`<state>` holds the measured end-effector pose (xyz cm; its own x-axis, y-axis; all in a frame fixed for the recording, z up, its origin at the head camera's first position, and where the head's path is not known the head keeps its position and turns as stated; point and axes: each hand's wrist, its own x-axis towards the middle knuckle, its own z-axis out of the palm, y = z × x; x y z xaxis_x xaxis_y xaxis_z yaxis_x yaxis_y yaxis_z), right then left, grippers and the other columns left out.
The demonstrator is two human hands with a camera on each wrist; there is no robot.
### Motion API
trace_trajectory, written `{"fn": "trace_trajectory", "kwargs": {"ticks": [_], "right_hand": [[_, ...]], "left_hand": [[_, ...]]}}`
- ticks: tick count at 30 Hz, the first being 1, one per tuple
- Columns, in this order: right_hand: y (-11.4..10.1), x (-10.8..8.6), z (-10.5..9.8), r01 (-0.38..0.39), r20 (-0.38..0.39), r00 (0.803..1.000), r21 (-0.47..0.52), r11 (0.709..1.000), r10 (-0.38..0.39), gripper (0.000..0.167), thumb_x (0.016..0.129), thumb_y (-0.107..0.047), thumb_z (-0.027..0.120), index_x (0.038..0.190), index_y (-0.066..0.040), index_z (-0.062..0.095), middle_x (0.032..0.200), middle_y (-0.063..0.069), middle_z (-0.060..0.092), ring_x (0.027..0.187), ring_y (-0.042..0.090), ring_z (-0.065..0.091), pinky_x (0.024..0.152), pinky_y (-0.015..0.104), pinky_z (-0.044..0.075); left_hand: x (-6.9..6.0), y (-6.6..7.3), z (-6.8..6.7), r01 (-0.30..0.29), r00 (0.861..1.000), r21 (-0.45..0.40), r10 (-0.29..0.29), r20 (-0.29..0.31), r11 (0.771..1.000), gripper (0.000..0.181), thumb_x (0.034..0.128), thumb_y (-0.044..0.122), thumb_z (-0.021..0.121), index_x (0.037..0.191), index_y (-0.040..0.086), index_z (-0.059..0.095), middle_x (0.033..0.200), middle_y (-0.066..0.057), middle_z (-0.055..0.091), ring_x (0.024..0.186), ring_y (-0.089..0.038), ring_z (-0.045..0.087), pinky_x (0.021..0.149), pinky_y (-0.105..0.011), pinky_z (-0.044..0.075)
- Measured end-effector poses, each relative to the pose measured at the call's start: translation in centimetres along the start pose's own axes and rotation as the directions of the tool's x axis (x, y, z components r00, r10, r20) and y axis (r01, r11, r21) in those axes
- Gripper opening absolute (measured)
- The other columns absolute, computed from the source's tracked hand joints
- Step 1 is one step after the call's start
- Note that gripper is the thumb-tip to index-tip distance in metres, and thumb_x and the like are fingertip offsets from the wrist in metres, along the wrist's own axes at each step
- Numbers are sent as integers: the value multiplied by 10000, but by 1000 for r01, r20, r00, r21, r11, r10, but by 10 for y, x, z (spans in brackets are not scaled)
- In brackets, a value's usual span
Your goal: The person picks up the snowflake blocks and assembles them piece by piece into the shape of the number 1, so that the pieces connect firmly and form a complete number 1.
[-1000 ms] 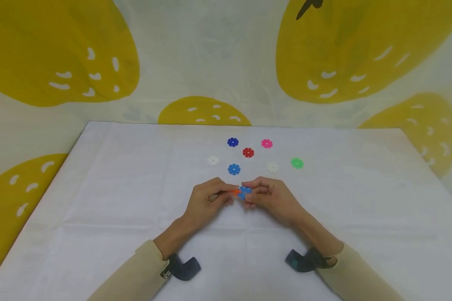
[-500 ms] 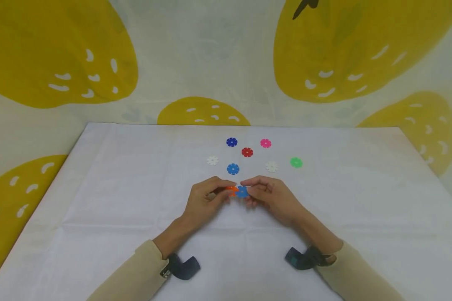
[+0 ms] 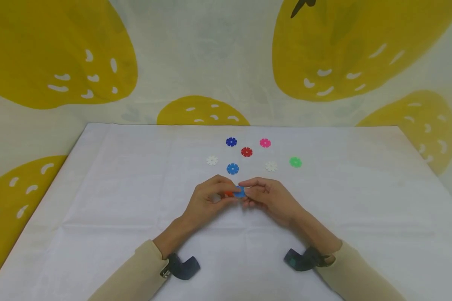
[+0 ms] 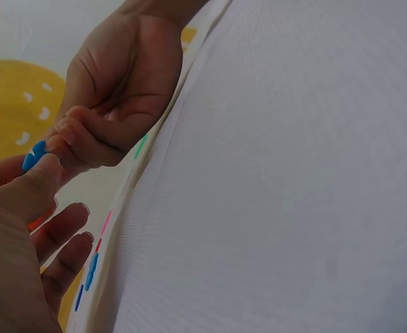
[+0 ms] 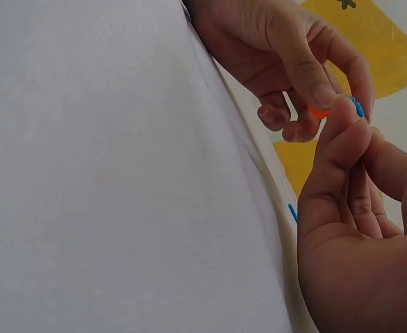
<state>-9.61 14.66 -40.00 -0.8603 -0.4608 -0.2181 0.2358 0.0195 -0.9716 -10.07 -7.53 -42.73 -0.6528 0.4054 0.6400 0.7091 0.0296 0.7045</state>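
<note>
Above the table's middle, a light blue notched plastic disc [image 3: 240, 192] and an orange disc [image 3: 229, 193] meet edge to edge between the two hands. The left hand [image 3: 207, 200] pinches across both with thumb and fingers, largely covering the orange one. From the other side, the right hand [image 3: 275, 200] pinches the blue disc's outer edge, its other fingers curled. In the left wrist view the left thumb presses on the blue disc [image 4: 32, 157]. An orange edge [image 5: 319, 112] shows under the left thumb in the right wrist view. Fingers hide whether the notches interlock.
Several flat notched discs lie beyond the hands: dark blue [image 3: 231, 142], pink [image 3: 265, 143], red [image 3: 246, 152], light blue [image 3: 232, 169], green [image 3: 295, 162] and two white, one at left [image 3: 212, 160]. A white cloth [image 3: 116, 179] covers the table. A patterned curtain [image 3: 203, 50] hangs behind.
The left fingers have shifted right, from the orange disc to over the blue disc's edge. The discs have turned and moved slightly left. The right hand keeps hold of the blue disc.
</note>
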Motion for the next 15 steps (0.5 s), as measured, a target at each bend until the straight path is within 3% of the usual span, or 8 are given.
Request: {"fn": "trace_trajectory", "kwargs": {"ticks": [6,8,11,15], "right_hand": [[3,2,3,-24,7,1000,35,999,23,360,951,-176,612,1239,36,568,1009,207,641,899,298,651,817,276,531],[3,2,3,-30,-5,1000,0,1000,30,356,947,-186,618,1229,27,577,996,200,650,901,298,652,817,278,532],[0,2,0,-24,-63,998,-141,990,15,345,946,-245,621,1211,-25,605,977,152,669,891,276,662,810,283,536],[-12,1,-12,-26,-185,982,-362,932,-44,360,933,-335,628,1201,-94,626,961,67,696,862,212,681,795,269,539]], "left_hand": [[-1,-1,0,-13,999,31,14,-29,999,218,756,-97,748,935,26,733,947,-81,613,822,-183,571,669,-233,480],[0,0,1,-17,998,42,19,-52,999,219,733,-130,750,898,13,733,928,-100,601,831,-205,566,686,-231,473],[4,9,0,-8,997,45,12,-83,999,226,715,-168,740,865,-1,716,918,-138,591,834,-236,571,703,-254,487],[8,24,-2,86,992,-14,-87,-90,996,202,739,-184,711,870,-33,685,941,-182,618,889,-253,596,755,-286,534]]}}
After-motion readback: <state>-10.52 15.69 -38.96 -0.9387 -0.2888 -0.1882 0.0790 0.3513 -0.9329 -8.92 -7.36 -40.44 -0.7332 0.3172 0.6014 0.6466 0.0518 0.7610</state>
